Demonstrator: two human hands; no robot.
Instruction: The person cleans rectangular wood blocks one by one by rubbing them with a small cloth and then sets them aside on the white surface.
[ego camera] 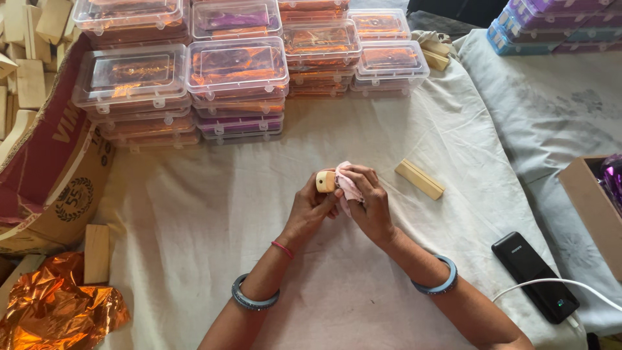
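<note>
Both forearms come up from the bottom edge and meet over the middle of the white cloth-covered table. The left hand is raised on its wrist with the palm turned inward; its thumb and fingers are closed around a small wooden block, which stands up out of the grip with its pale rounded end showing above the fingertips. The right hand is cupped against the left one, knuckles upward, with its fingers bent and pinching a pink cloth that is pressed against the side of the block. The 2 hands touch each other at the fingers.

Each forearm carries a grey-blue bangle, the left bangle and the right bangle both well back from the wrists, and a thin red thread circles the left wrist.

A longer wooden bar lies flat on the cloth just to the right of the hands, set at a slant. Behind the hands, stacks of clear plastic boxes with orange and purple contents stand in rows. At the left a cardboard carton holds more wooden blocks, another wooden piece lies beside it, and crumpled orange foil sits in the lower left corner. At the lower right a black power bank rests on the table with a white cable plugged into it.
</note>
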